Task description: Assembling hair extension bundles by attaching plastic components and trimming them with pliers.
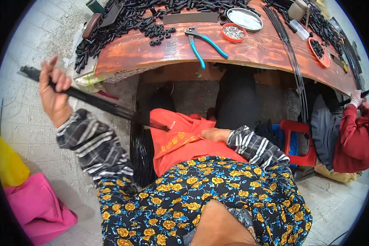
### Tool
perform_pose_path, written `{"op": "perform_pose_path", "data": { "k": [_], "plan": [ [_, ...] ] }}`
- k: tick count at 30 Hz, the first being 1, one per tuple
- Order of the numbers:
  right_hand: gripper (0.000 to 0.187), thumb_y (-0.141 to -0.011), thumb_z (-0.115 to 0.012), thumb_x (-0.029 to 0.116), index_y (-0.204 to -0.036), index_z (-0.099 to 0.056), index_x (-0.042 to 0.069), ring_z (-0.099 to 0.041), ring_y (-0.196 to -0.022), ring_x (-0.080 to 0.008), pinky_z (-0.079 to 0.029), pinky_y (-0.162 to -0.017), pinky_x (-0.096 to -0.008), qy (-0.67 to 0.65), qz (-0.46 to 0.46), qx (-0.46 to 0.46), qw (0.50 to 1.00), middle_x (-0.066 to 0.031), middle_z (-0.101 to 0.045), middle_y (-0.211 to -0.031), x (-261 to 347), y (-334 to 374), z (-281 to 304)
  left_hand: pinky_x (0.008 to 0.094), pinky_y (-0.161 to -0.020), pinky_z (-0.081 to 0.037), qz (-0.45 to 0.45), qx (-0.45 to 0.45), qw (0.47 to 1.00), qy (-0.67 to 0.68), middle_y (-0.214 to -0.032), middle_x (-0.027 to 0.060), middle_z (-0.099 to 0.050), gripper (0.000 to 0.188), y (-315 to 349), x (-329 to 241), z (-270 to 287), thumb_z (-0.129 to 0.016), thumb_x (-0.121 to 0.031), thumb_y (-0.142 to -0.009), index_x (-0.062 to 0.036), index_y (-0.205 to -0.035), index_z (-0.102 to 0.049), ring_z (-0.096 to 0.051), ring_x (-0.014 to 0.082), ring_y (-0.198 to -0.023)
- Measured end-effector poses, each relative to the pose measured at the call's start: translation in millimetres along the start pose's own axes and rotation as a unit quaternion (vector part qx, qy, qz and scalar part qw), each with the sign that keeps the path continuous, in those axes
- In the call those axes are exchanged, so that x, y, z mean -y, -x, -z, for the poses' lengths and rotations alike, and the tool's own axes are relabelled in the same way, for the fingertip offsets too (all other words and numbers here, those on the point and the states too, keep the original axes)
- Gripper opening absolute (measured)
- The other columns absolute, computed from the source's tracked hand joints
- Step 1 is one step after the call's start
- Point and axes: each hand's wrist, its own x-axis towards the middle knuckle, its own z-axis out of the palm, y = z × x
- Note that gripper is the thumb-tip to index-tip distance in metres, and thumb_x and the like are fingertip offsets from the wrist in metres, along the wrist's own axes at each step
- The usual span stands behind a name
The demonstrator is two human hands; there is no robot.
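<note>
My left hand (55,94) is raised at the left, its fingers closed around a long black rod-like piece (98,102). The piece slants down to the right, and its low end blurs over the red cloth (172,143) on my lap. It looks like a folded umbrella frame. On that cloth lies my right hand (215,134), near its printed yellow marks; its fingers are mostly hidden. Between the cloth and my left arm, a bundle of thin black rods (142,160) stands low down. Ahead, pliers with blue handles (201,41) lie on the wooden table (151,51).
Many small black parts (131,24) are heaped along the table's back and left. A red dish of metal bits (234,33) adjoins a round tin (245,19). Long thin rods (289,53) overhang the edge. A co-worker's gloved hand (355,98) and a red stool (288,139) are right.
</note>
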Motion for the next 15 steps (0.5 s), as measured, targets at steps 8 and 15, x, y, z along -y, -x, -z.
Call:
{"op": "perform_pose_path", "data": {
  "k": [8, 15],
  "plan": [
    [0.019, -0.083, -0.054, 0.017, -0.091, -0.067, 0.004, -0.065, -0.085, -0.0339, -0.051, -0.066, -0.0443, 0.296, -0.058, -0.023, 0.953, -0.0213, -0.065, -0.087, 55, -14, 46, 0.0258, -0.051, -0.027, -0.14, -0.001, 0.97, 0.2, -0.06, -0.0042, -0.031, 0.044, 17, 7, 37, -0.058, -0.038, -0.091, 0.0048, -0.103, -0.059, -0.029, 0.0084, -0.05],
    [0.079, -0.073, -0.081, 0.027, -0.138, -0.043, 0.004, -0.063, -0.084, -0.0135, -0.051, -0.067, -0.0255, -0.316, 0.273, -0.359, 0.835, -0.0131, -0.058, -0.119, 152, 8, 115, 0.0258, -0.053, -0.035, 0.151, -0.035, 0.843, 0.516, -0.062, -0.0038, -0.037, 0.044, 60, 188, -55, -0.064, -0.044, -0.087, -0.0025, -0.099, -0.06, -0.036, 0.0088, -0.05]
  ]
}}
